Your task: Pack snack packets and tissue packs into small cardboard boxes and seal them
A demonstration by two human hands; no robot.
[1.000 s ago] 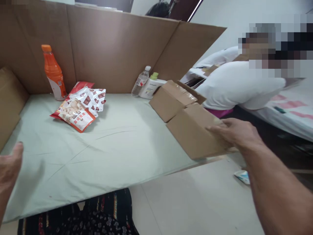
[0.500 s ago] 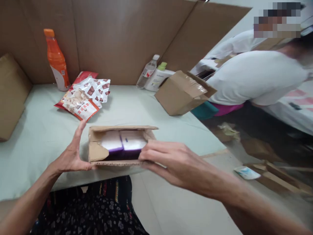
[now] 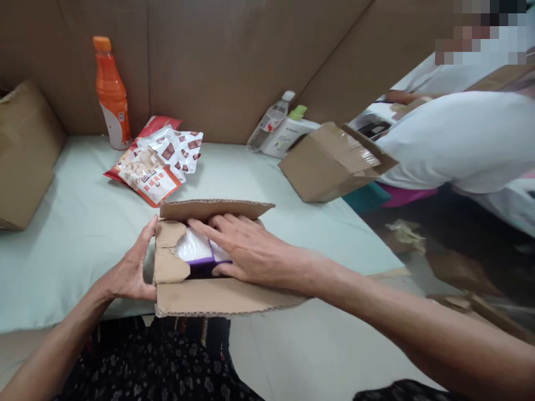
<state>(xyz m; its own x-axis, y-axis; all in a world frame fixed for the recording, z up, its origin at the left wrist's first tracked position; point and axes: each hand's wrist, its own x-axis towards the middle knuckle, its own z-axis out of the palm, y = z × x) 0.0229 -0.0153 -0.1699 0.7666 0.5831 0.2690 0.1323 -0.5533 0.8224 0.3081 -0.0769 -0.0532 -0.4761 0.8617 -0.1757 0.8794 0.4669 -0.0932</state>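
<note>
A small cardboard box [image 3: 234, 296] lies near the table's front edge with its long flaps parted. Inside are white packs with purple edges [image 3: 194, 248], partly hidden by my right hand. My left hand [image 3: 129, 270] grips the box's left end, thumb at the near corner and fingers at the far one. Across the opening my right hand [image 3: 254, 253] rests on the packs, fingers stretched toward the far flap and thumb apart; its fingertips are partly inside the box.
Behind the box lie several snack pouches [image 3: 156, 181] by an orange bottle [image 3: 112, 97]. A clear bottle [image 3: 270, 125], a white bottle with green cap [image 3: 284, 136] and an open carton [image 3: 326, 164] stand right. Another carton [image 3: 25, 161] is left. A person in white [image 3: 468, 142] works nearby.
My right hand has moved from the box's right end onto the packs inside. The near flap has swung outward toward me, and the far flap stands higher. My left hand stays at the left end.
</note>
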